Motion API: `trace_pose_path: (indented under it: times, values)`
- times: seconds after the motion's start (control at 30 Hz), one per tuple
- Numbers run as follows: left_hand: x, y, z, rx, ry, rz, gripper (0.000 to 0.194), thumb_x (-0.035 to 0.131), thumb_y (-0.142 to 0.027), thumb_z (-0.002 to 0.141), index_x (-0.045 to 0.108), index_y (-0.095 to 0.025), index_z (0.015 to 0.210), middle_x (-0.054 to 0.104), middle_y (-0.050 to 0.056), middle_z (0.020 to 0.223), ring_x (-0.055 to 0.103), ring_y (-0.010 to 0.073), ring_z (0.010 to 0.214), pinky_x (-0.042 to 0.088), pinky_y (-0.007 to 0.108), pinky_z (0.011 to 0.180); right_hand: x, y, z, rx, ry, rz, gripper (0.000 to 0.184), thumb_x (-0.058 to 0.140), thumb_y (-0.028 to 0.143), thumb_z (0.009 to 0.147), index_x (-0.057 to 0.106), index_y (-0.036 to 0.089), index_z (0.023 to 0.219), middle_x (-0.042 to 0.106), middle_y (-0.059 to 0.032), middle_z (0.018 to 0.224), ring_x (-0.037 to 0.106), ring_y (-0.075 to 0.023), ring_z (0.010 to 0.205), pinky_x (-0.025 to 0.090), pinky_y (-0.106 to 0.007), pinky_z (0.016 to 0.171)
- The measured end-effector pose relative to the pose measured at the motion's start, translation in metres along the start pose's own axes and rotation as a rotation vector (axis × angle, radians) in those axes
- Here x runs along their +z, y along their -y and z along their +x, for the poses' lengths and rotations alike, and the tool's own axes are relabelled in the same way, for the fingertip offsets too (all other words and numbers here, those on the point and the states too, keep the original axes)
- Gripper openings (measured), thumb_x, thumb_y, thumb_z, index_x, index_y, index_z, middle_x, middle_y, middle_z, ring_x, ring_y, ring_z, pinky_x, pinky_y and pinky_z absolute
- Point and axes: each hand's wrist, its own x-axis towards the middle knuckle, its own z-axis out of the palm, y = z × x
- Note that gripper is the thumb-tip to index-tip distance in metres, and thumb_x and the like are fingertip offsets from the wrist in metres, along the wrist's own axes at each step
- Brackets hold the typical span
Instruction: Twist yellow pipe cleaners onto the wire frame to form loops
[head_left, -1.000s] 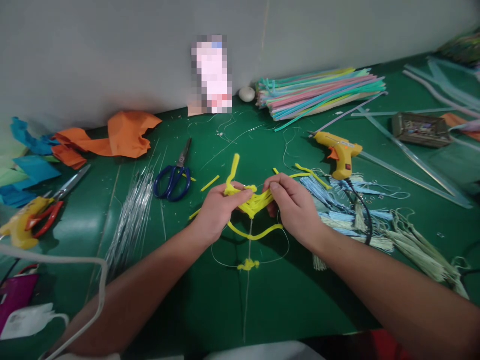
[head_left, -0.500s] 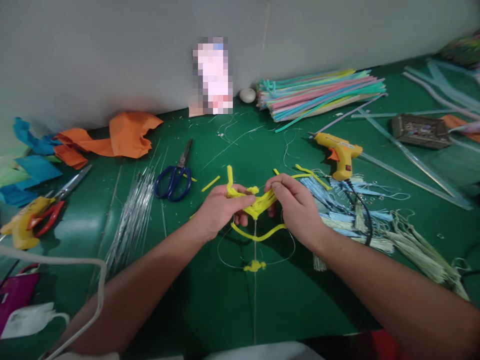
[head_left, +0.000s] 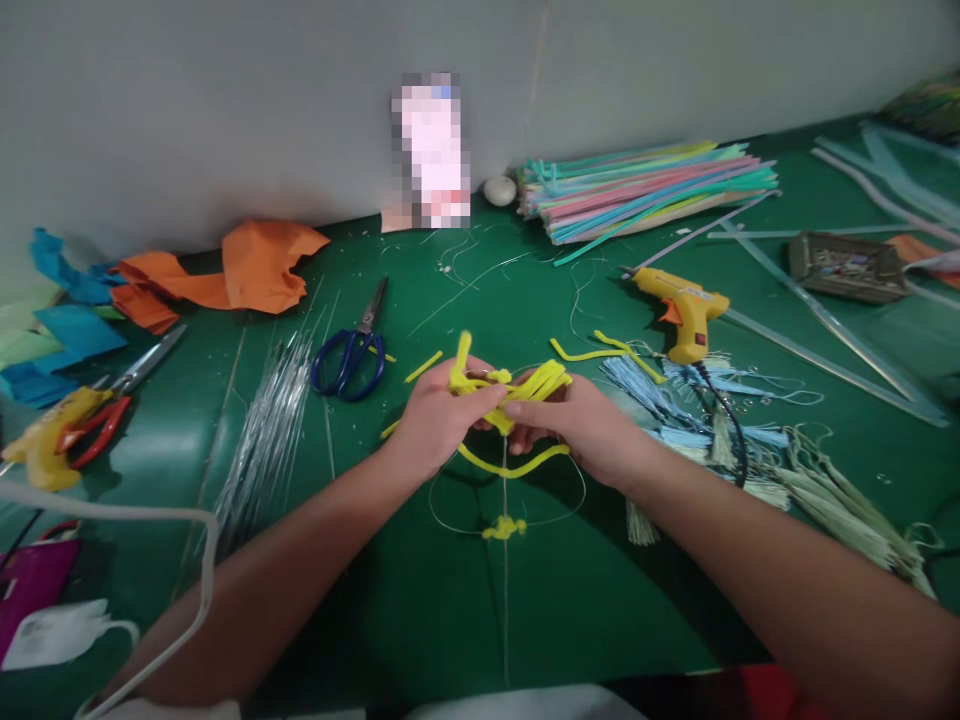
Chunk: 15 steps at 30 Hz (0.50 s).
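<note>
Between my hands, above the green table, is a bundle of bent yellow pipe cleaners [head_left: 541, 384]. My left hand [head_left: 450, 405] pinches its left side, where one yellow end sticks up. On the other side my right hand [head_left: 577, 415] grips the bundle, its thumb laid across the front beside the left thumb. Most of the other fingers are hidden behind it. Below hangs a curved yellow pipe cleaner [head_left: 514, 472], with a loop of thin wire and a small yellow knotted piece [head_left: 504, 527] under it. A straight thin wire runs down from the bundle toward the table's front edge.
Blue-handled scissors [head_left: 349, 360] and a bunch of clear wires [head_left: 266, 430] lie left. To the right are a yellow glue gun [head_left: 682, 305], tassels [head_left: 832, 495] and yellow offcuts [head_left: 626, 350]. Colourful pipe cleaners [head_left: 652, 190] and a phone [head_left: 433, 150] are at the back.
My right hand has shifted inward and its thumb has come down across the front of the bundle, next to the left thumb. The bundle's right end now shows above that hand.
</note>
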Motion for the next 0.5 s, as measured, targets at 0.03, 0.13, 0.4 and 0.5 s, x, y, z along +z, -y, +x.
trace_pose_path:
  times: [0.03,0.13,0.4,0.5]
  values:
    - [0.0006,-0.0001,0.0,0.005,-0.007,-0.004,0.026,0.076,-0.03,0.065,0.059,-0.017,0.08,0.058,-0.004,0.066,0.055,0.0082,0.056,0.046,0.022,0.053,-0.0002,-0.0006,0.0003,-0.002,0.012,-0.024,0.03,0.084,0.041,0.069,0.072,0.015,0.079,0.07,-0.0026,0.065,0.066,-0.0143,0.056,0.053,-0.028,0.06]
    - [0.0017,-0.0004,-0.0004,0.0,-0.024,-0.018,0.027,0.075,-0.03,0.064,0.058,-0.018,0.081,0.057,-0.005,0.065,0.053,0.0078,0.053,0.045,0.022,0.053,-0.0003,-0.003,0.0015,-0.026,-0.024,-0.033,0.027,0.082,0.04,0.071,0.073,0.015,0.075,0.068,-0.001,0.06,0.062,-0.0118,0.052,0.051,-0.026,0.058]
    - [0.0009,0.0007,0.0008,0.016,-0.09,0.028,0.023,0.074,-0.034,0.067,0.06,-0.017,0.075,0.056,-0.003,0.064,0.051,0.0081,0.056,0.043,0.022,0.056,0.0011,-0.0057,0.0009,-0.04,-0.075,-0.025,0.024,0.08,0.037,0.074,0.071,0.015,0.075,0.065,0.0003,0.058,0.058,-0.0103,0.05,0.049,-0.025,0.055]
    - [0.0006,0.0014,0.0017,0.003,-0.064,0.061,0.022,0.074,-0.032,0.065,0.059,-0.018,0.072,0.053,-0.005,0.061,0.048,0.0078,0.054,0.041,0.022,0.055,0.0011,-0.0071,0.001,-0.051,-0.077,-0.026,0.023,0.079,0.037,0.075,0.072,0.015,0.079,0.066,-0.0003,0.061,0.058,-0.0106,0.05,0.049,-0.026,0.055]
